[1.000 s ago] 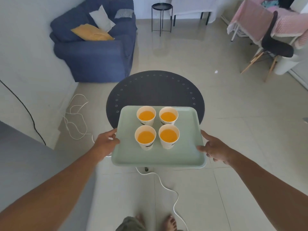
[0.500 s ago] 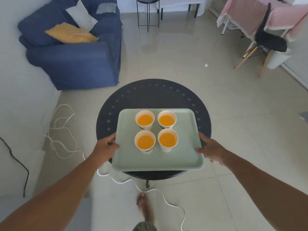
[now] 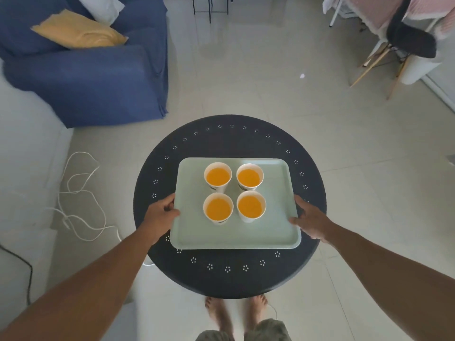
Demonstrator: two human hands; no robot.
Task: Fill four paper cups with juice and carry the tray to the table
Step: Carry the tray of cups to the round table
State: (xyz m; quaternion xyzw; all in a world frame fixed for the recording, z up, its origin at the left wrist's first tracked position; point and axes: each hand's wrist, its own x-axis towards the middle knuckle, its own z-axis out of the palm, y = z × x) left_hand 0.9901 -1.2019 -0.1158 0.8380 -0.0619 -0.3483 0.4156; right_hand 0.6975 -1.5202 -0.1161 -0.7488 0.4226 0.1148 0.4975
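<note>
One blue sofa (image 3: 93,77) fills the upper left of the frame, its top and left side cut off; on it lie one yellow cushion (image 3: 78,33) and one white cushion (image 3: 103,3), the latter cropped by the top edge. One round dark table (image 3: 230,141) with a ring of small white flower marks sits at centre frame. Over its middle lies one pale green tray (image 3: 234,235) — whether it rests fully on the tabletop or is just above it cannot be told.

Four paper cups stand upright on the tray in a two-by-two block, all filled with orange juice: upper left cup (image 3: 218,176), upper right cup (image 3: 249,177), lower left cup (image 3: 218,208), lower right cup (image 3: 251,206). Their printed sides are mostly hidden from this angle.

Two hands are present. The left hand (image 3: 160,215) clasps the tray's left rim, thumb on top, fingers hidden beneath. The right hand (image 3: 310,221) holds the right rim likewise — fingers under the edge, unseen.

At the upper right, one black chair (image 3: 408,43) with wooden legs is partly cropped, beside a pink-draped table (image 3: 364,11). One white cable (image 3: 81,193) coils on the floor at left. Two bare feet (image 3: 236,313) show at the bottom edge, slightly blurred.
</note>
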